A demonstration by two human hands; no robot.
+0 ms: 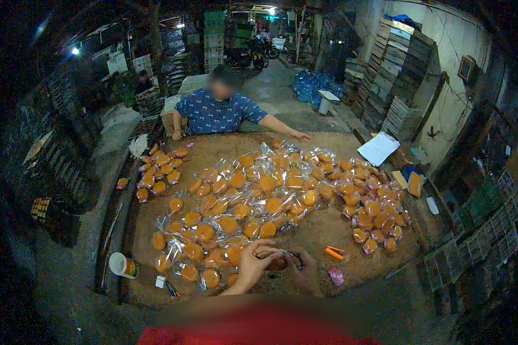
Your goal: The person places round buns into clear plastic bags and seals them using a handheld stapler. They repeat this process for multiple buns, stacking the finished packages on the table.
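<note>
Near the table's front edge, my left hand (257, 263) and my right hand (304, 269) meet, their fingers around a small clear-wrapped item (280, 261) that is dark and blurred. Left of and beyond them spread many round orange-brown baked goods in clear plastic bags (228, 224). A heap of similar goods with pink labels (373, 209) lies to the right, and a smaller labelled group (162, 166) at the far left. Right of my right hand are an orange-handled tool (334, 253), perhaps a cutter, and a stack of small pink labels (336, 277).
A person in a blue patterned shirt (220, 114) sits across the brown table (328, 228), one arm stretched over its far edge. A white tub (124, 265), a small white box (160, 281) and pens (172, 289) are front left. Papers (378, 148) lie at the back right.
</note>
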